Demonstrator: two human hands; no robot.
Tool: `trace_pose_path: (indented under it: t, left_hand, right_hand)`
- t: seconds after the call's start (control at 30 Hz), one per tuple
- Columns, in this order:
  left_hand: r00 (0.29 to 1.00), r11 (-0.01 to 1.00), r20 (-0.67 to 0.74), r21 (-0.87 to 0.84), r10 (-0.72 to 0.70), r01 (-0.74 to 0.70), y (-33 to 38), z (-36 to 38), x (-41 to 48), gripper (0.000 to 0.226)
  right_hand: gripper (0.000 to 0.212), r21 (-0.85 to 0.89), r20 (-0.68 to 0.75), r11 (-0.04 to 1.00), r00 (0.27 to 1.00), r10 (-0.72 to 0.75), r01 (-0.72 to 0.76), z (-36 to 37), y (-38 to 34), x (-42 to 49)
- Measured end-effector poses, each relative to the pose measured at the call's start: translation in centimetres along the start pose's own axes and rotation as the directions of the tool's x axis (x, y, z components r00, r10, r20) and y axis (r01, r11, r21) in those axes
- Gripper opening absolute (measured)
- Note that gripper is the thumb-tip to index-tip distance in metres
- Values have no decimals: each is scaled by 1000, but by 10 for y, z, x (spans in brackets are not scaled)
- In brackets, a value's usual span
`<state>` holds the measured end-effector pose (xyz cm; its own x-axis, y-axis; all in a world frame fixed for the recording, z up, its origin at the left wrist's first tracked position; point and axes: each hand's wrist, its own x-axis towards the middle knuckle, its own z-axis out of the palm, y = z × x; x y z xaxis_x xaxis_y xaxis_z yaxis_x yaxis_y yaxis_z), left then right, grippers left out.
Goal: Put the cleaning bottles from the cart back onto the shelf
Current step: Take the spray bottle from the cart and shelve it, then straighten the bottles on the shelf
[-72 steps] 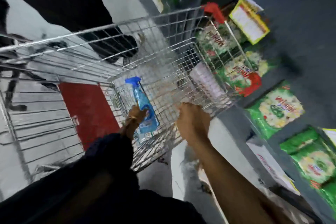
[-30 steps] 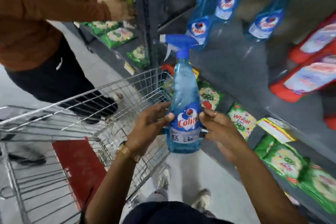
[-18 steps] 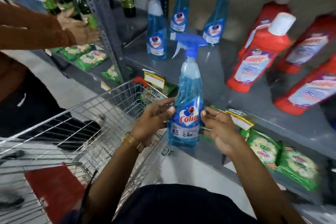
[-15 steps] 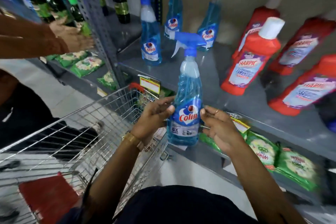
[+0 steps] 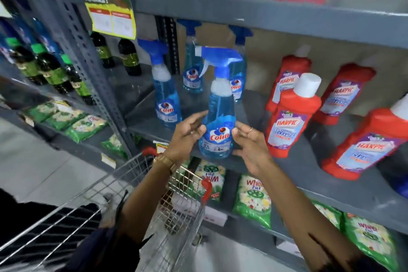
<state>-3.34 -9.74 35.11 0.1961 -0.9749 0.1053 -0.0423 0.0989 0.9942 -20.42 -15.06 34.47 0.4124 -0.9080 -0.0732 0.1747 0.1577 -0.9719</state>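
Observation:
A blue Colin spray bottle stands upright at the front edge of the grey shelf, its trigger pointing left. My left hand presses its fingers on the bottle's left side. My right hand touches the right side with its fingertips, so the bottle sits between both hands. Three matching Colin bottles stand behind it on the same shelf. The wire cart is below my arms, and what lies inside it is hidden by my arms.
Red Harpic bottles fill the shelf to the right. Green detergent packs lie on the shelf below. Dark green-capped bottles stand in the left bay. A yellow sign hangs from the upper shelf edge.
Both hands lifted the spray bottle out of the cart and carried it up and forward to the shelf edge. My view swung up to the shelf, and the other person's arms left the frame.

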Motion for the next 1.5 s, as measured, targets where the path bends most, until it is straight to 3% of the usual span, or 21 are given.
trace_pose_path:
  t: [0.23, 0.4, 0.57, 0.63, 0.7, 0.77, 0.8, 0.9, 0.97, 1.0, 1.07, 1.1, 1.13, 1.2, 1.3, 1.5]
  left_hand:
    - [999, 999, -5, 37, 34, -34, -27, 3, 62, 48]
    - [998, 998, -11, 22, 55, -54, -33, 13, 77, 77]
    - [998, 997, -49, 73, 45, -41, -48, 19, 74, 63]
    - [993, 987, -119, 162, 28, -8, -65, 28, 66, 77]
    - [976, 970, -217, 244, 34, 20, -72, 43, 56, 95]
    - [952, 951, -298, 309, 76, 21, -71, 61, 53, 115]
    - [937, 943, -335, 331, 96, 22, -71, 67, 54, 123]
    - [886, 921, -449, 384, 120, 70, -69, 84, 66, 129]
    - [861, 908, -490, 410, 135, 91, -69, 90, 71, 123]
    - [854, 900, -499, 424, 145, 95, -69, 91, 72, 120]
    - [847, 893, -506, 440, 162, 91, -71, 92, 72, 117]
    - [847, 892, -504, 444, 168, 87, -73, 91, 71, 117]
    - [847, 890, -503, 448, 173, 84, -75, 90, 69, 118]
    - [849, 887, -500, 453, 173, 86, -78, 87, 64, 120]
    - [863, 880, -475, 468, 172, 81, -80, 84, 60, 123]
    - [864, 880, -483, 462, 144, 111, -79, 86, 59, 125]
  right_hand:
    - [38, -35, -79, 997, 994, -75, 72, -6, 17, 55]
    - [39, -84, -144, 992, 984, -101, 89, -12, 22, 70]
    - [44, -171, -169, 980, 977, -132, 103, -14, 23, 60]
    - [38, -211, -228, 975, 966, -124, 75, -17, 28, 37]
    - [16, -156, -341, 984, 931, -130, 81, -23, 37, 4]
    - [21, -113, -497, 987, 853, -155, 114, -39, 39, -34]
    - [27, -181, -589, 974, 778, -218, 136, -52, 37, -49]
    - [33, -388, -781, 902, 451, -432, 191, -111, 29, -75]
    - [43, -491, -821, 867, 285, -495, 90, -151, 27, -79]
    - [68, -522, -830, 851, 259, -493, -55, -169, 26, -77]
    - [111, -512, -844, 827, 313, -436, -231, -200, 27, -69]
    - [117, -497, -841, 833, 374, -392, -244, -208, 26, -66]
    - [114, -489, -823, 841, 441, -358, -231, -213, 25, -62]
    - [92, -486, -802, 845, 498, -330, -224, -215, 23, -56]
    - [76, -480, -825, 849, 443, -350, -223, -208, 22, -54]
    - [76, -488, -828, 848, 418, -374, -208, -204, 27, -57]
